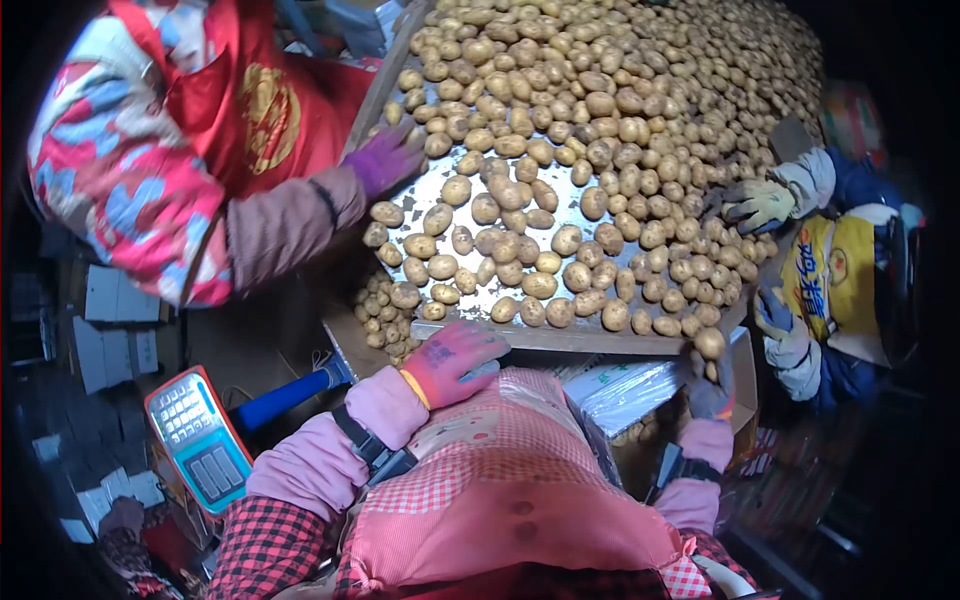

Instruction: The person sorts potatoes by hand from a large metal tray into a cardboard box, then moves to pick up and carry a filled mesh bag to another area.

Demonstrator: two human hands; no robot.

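Right hand [711, 392]: fingers curled round potato [709, 343], lower right of frame, at bench edge [540, 340]; light grip best limits bruising. Left hand [456, 361]: fingers extended, nothing seen held, lower centre. Loose potatoes [485, 208] beyond, upper centre.

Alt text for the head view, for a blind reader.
A person's gloved right hand holds a potato beside a table heaped with potatoes; the pink-gloved left hand is by its near edge. One gloved co-worker is at left, another at right.
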